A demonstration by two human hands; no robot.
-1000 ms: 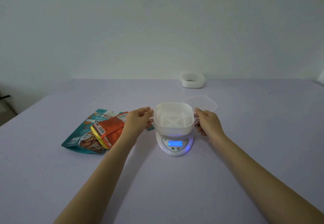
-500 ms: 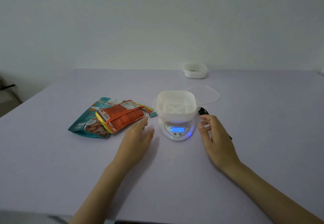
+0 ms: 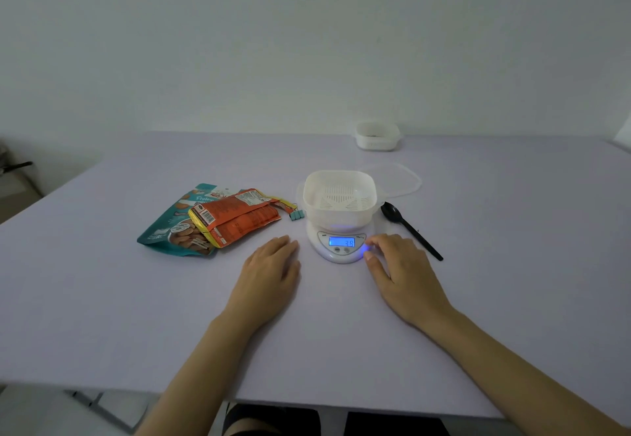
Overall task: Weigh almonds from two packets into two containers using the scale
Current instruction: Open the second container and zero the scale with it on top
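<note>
A white perforated container point(image 3: 339, 198) sits on the white scale point(image 3: 341, 246), whose blue display is lit. An orange almond packet point(image 3: 235, 219) lies on top of a teal almond packet point(image 3: 172, 227), left of the scale. My left hand point(image 3: 268, 273) rests flat on the table just left of the scale, holding nothing. Just right of the scale lies my right hand point(image 3: 401, 273), its fingertips at the scale's front right edge, empty too. A second white container point(image 3: 377, 136) stands at the far edge of the table.
A black spoon point(image 3: 409, 229) lies right of the scale. A clear lid point(image 3: 404, 183) lies behind the scale. Small teal clips point(image 3: 297, 215) sit between the orange packet and the scale. The lilac table point(image 3: 102, 299) ends close to my body.
Both hands let go of the perforated container on the scale and drew back to the table in front of it. The right hand has moved in to the scale's front right edge.
</note>
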